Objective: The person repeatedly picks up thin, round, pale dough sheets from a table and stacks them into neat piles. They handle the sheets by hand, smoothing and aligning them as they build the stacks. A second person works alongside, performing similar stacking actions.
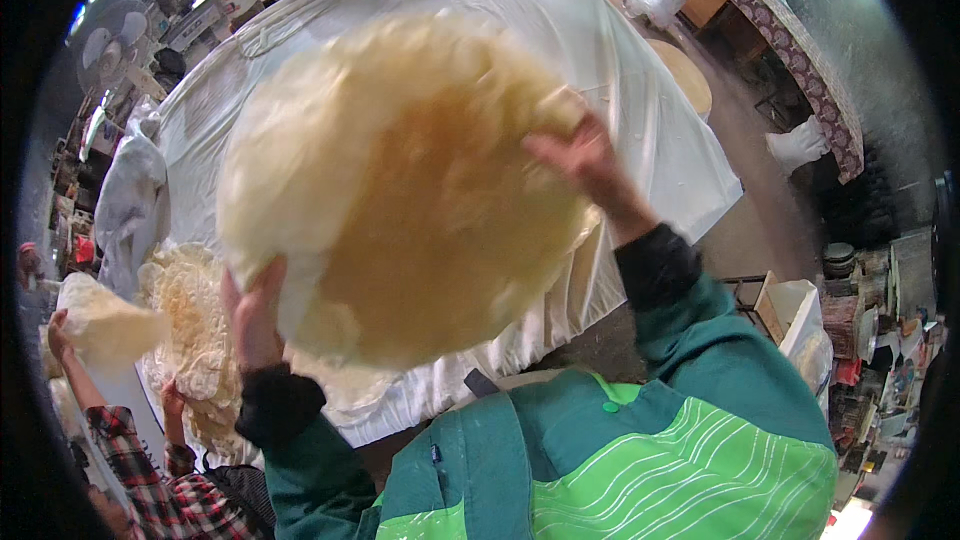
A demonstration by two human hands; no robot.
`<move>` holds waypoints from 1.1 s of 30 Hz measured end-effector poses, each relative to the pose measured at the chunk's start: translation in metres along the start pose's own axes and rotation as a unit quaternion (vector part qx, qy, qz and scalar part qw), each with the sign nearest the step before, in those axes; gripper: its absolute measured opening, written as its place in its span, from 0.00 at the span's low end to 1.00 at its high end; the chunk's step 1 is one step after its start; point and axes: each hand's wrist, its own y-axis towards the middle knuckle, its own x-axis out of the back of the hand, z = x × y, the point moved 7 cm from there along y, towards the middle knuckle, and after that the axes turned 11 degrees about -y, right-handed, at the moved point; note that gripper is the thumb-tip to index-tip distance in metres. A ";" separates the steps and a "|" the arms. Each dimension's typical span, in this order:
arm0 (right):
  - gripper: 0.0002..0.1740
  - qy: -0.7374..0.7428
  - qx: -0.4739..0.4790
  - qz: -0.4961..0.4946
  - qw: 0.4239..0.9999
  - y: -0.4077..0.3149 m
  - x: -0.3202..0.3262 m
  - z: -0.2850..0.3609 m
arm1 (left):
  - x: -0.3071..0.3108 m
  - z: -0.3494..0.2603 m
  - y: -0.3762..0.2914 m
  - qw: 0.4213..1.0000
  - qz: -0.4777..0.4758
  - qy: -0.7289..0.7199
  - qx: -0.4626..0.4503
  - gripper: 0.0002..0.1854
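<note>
A large, thin round flatbread [442,195], browned in the middle and paler toward its rim, is raised in front of me. It is blurred by motion. My right hand [581,154] grips its right edge, the thumb over the near face. At its lower left edge is my left hand [259,311], thumb and fingers around the rim. Below the bread spreads a table draped in whitish sheeting [660,142]. Part of another flatbread [345,382] shows on the sheeting at the near edge, mostly hidden by the raised one.
To my left, a co-worker in a plaid shirt [180,499] holds a folded flatbread [112,322] beside a pile of flatbreads [184,315]. A fan [112,52] stands at the far left. On the right are a white-lined crate [799,315] and a round board [682,79].
</note>
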 end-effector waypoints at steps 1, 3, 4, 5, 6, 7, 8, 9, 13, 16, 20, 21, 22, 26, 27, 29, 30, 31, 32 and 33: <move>0.23 -0.056 -0.003 0.002 0.998 0.009 0.032 0.010 | -0.037 -0.002 0.007 1.000 0.026 0.002 -0.008 0.20; 0.17 -0.065 0.004 -0.021 0.998 0.027 0.087 0.007 | -0.082 0.020 0.031 0.990 0.087 -0.101 -0.033 0.20; 0.18 -0.041 -0.033 -0.020 0.998 0.034 0.108 -0.011 | -0.105 0.031 0.040 0.993 0.097 -0.061 -0.021 0.20; 0.18 -0.026 -0.071 -0.024 0.997 0.036 0.131 -0.023 | -0.125 0.050 0.046 0.991 0.098 -0.094 -0.011 0.20; 0.20 -0.023 -0.115 -0.021 0.993 0.039 0.150 -0.050 | -0.143 0.072 0.052 0.989 0.114 -0.094 0.007 0.19; 0.21 -0.022 -0.159 -0.019 0.987 0.038 0.166 -0.082 | -0.144 0.110 0.063 0.988 0.106 -0.084 0.074 0.18; 0.23 -0.012 -0.202 -0.007 0.979 0.036 0.167 -0.122 | -0.145 0.139 0.064 0.982 0.112 -0.116 0.095 0.17; 0.28 -0.042 -0.212 -0.006 0.976 0.034 0.163 -0.157 | -0.140 0.166 0.065 0.982 0.096 -0.130 0.097 0.17; 0.25 -0.052 -0.286 -0.092 0.952 -0.007 0.184 -0.251 | -0.135 0.232 0.053 0.987 0.004 0.028 0.158 0.17; 0.24 0.035 -0.256 -0.148 0.955 -0.009 0.185 -0.260 | -0.126 0.234 0.055 0.983 -0.030 0.045 0.173 0.22; 0.25 -0.135 -0.230 -0.177 0.947 -0.017 0.189 -0.252 | -0.119 0.211 0.053 0.863 -0.111 0.482 -0.098 0.31; 0.26 -0.085 -0.237 -0.174 0.952 -0.021 0.186 -0.258 | -0.120 0.223 0.055 0.922 -0.096 0.373 -0.043 0.32; 0.27 -0.035 -0.244 -0.171 0.954 -0.026 0.182 -0.268 | -0.124 0.235 0.054 0.963 -0.081 0.255 0.010 0.33; 0.28 -0.025 -0.284 -0.123 0.951 -0.026 0.142 -0.255 | -0.114 0.261 0.059 0.987 -0.008 0.137 0.079 0.37; 0.28 -0.004 -0.306 -0.107 0.946 -0.025 0.135 -0.250 | -0.106 0.273 0.058 0.996 0.006 0.044 0.075 0.39; 0.29 0.065 -0.327 -0.105 0.937 -0.036 0.163 -0.260 | -0.128 0.240 0.055 0.987 -0.046 0.129 0.082 0.46; 0.30 0.057 -0.314 -0.170 0.932 -0.036 0.166 -0.254 | -0.116 0.241 0.051 0.992 -0.052 0.099 0.055 0.47; 0.31 -0.005 -0.288 -0.182 0.940 -0.035 0.173 -0.240 | -0.108 0.235 0.042 0.991 -0.064 0.100 0.057 0.46; 0.31 -0.066 -0.260 -0.193 0.944 -0.033 0.177 -0.220 | -0.088 0.229 0.030 0.984 -0.072 0.161 0.032 0.47; 0.31 -0.231 -0.166 -0.177 0.942 -0.028 0.175 -0.186 | -0.065 0.224 0.016 0.971 -0.076 0.225 0.010 0.47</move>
